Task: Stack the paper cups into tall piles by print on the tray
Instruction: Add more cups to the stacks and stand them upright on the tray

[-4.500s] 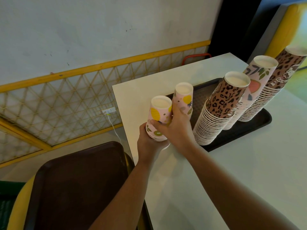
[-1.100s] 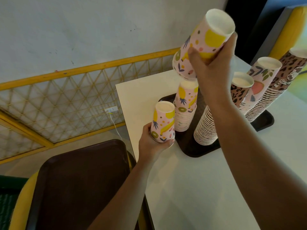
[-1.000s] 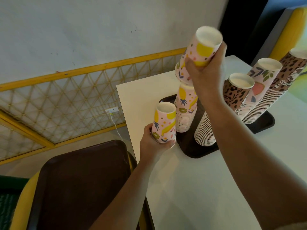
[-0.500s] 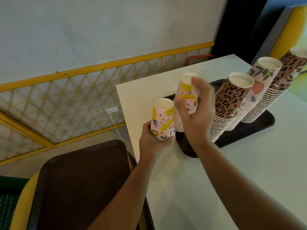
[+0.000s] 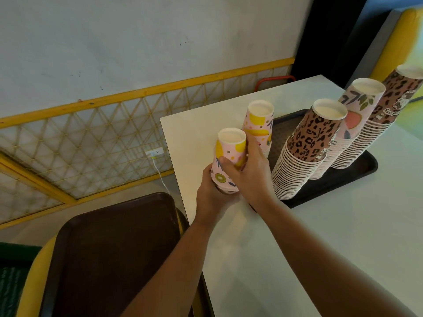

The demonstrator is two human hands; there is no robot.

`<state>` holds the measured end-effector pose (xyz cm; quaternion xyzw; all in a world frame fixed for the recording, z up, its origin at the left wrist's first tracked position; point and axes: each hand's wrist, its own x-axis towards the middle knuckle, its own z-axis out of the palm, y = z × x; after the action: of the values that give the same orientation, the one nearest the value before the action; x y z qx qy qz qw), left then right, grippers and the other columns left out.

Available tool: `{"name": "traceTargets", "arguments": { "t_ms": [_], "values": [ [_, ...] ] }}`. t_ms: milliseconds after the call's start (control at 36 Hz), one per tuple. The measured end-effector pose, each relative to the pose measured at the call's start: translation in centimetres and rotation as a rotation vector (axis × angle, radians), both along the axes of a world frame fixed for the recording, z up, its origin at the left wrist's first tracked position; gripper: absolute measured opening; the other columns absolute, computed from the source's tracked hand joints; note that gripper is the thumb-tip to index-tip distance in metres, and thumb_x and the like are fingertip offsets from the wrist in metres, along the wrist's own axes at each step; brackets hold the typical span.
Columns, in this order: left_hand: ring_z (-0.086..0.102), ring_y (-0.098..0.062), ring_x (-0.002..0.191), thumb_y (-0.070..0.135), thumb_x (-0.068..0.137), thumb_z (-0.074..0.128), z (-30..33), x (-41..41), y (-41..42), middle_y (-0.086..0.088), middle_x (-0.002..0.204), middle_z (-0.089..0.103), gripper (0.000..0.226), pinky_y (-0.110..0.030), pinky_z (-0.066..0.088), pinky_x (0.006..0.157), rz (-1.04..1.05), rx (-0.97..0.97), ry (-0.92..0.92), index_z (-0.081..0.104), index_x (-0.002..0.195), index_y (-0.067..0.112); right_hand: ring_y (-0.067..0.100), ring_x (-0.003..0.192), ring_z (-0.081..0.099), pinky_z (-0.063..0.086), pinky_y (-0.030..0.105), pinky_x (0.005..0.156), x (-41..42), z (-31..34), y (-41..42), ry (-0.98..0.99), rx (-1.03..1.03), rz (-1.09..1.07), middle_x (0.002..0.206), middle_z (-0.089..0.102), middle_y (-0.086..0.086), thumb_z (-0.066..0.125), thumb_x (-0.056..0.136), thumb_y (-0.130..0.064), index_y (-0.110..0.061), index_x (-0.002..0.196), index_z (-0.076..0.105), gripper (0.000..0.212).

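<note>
A short stack of pink fruit-print cups (image 5: 230, 156), upside down, sits at the table's (image 5: 343, 225) near corner — the left hand (image 5: 211, 191) wraps its base, the right hand (image 5: 249, 172) curls over its side. Just behind, another fruit-print pile (image 5: 259, 124) stands on the dark tray (image 5: 357, 170), beside a leopard pile (image 5: 306, 152), a leaf-print pile (image 5: 357, 106) and a second leopard pile (image 5: 398, 97).

The right hand (image 5: 250, 177), empty and open 0.5 s ago, now grips the left hand's (image 5: 211, 191) fruit cups (image 5: 230, 156); its earlier cup sits on the pile (image 5: 259, 124).
</note>
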<state>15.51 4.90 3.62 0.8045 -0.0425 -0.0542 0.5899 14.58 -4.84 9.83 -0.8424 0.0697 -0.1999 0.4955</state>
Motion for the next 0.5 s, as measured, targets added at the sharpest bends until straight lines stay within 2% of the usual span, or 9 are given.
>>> {"name": "traceTargets", "arguments": {
  "t_ms": [56,111,167,222,278,333,389,444,500],
  "values": [
    [0.056,0.014,0.087,0.018,0.054,0.09,0.0,-0.1,0.1,0.025,0.1,0.057,0.081,0.0,0.043,0.068,-0.002,-0.003,0.005,0.044,0.121,0.027,0.02,0.12,0.049,0.044,0.031,0.096,0.1,0.3,-0.1,-0.011,0.003,-0.013,0.131,0.052,0.005,0.068,0.081,-0.022,-0.012,0.137,0.036,0.066],
    [0.059,0.009,0.09,0.018,0.053,0.09,-0.2,-0.1,0.2,0.022,0.101,0.061,0.078,-0.004,0.046,0.07,0.007,-0.002,0.011,0.047,0.118,0.025,0.021,0.121,0.048,0.045,0.036,0.097,0.2,0.7,-0.3,-0.024,0.001,-0.011,0.133,0.051,0.006,0.068,0.081,-0.021,-0.012,0.14,0.032,0.07],
    [0.062,-0.006,0.096,0.018,0.052,0.09,-0.4,-0.2,0.1,0.012,0.106,0.064,0.078,-0.012,0.049,0.073,0.022,0.0,0.006,0.05,0.119,0.02,0.021,0.12,0.049,0.046,0.036,0.095,0.4,1.2,-0.5,-0.052,0.002,-0.001,0.132,0.052,0.006,0.067,0.081,-0.022,-0.012,0.141,0.03,0.071],
    [0.063,-0.014,0.098,0.018,0.051,0.09,-0.6,-0.2,0.1,0.005,0.108,0.065,0.077,-0.014,0.049,0.072,0.031,-0.001,-0.012,0.051,0.118,0.016,0.02,0.114,0.053,0.049,0.037,0.09,0.6,2.1,-0.7,-0.08,-0.01,-0.015,0.126,0.055,0.004,0.066,0.079,-0.031,-0.013,0.138,0.033,0.07],
    [0.062,-0.014,0.097,0.02,0.051,0.09,-0.5,-0.3,0.0,0.005,0.107,0.064,0.078,-0.011,0.049,0.07,0.027,0.008,-0.039,0.051,0.118,0.014,0.018,0.105,0.057,0.051,0.034,0.083,0.9,3.5,-0.9,-0.141,-0.028,-0.041,0.118,0.058,0.004,0.06,0.075,-0.045,-0.013,0.135,0.035,0.072],
    [0.062,-0.011,0.096,0.027,0.047,0.088,-0.4,-0.4,0.1,0.008,0.106,0.062,0.081,-0.011,0.05,0.072,0.027,-0.004,-0.05,0.05,0.118,0.016,0.018,0.101,0.059,0.052,0.029,0.078,1.3,5.3,-1.1,-0.231,-0.01,-0.056,0.115,0.059,0.005,0.055,0.072,-0.051,-0.011,0.132,0.037,0.074],
    [0.061,-0.011,0.098,0.028,0.047,0.089,-0.4,-0.3,0.1,0.009,0.108,0.061,0.083,-0.017,0.052,0.075,0.028,-0.012,-0.042,0.049,0.119,0.018,0.018,0.103,0.058,0.053,0.029,0.08,1.9,7.2,-1.5,-0.338,0.04,-0.072,0.116,0.058,0.007,0.058,0.074,-0.045,-0.007,0.131,0.037,0.071],
    [0.058,-0.012,0.103,0.021,0.054,0.09,-0.5,-0.3,0.1,0.007,0.113,0.06,0.08,-0.018,0.051,0.079,0.02,-0.008,-0.045,0.048,0.122,0.017,0.023,0.109,0.056,0.052,0.04,0.085,2.7,8.7,-2.0,-0.446,0.079,-0.113,0.12,0.055,0.011,0.061,0.076,-0.038,-0.003,0.132,0.035,0.071],
    [0.057,-0.012,0.105,0.018,0.058,0.088,-0.6,-0.3,0.1,0.004,0.117,0.059,0.078,-0.019,0.051,0.081,0.018,-0.008,-0.05,0.047,0.123,0.015,0.026,0.112,0.054,0.05,0.044,0.087,3.5,9.9,-2.6,-0.522,0.059,-0.17,0.123,0.053,0.015,0.063,0.079,-0.032,0.002,0.133,0.033,0.07]
  ]
}}
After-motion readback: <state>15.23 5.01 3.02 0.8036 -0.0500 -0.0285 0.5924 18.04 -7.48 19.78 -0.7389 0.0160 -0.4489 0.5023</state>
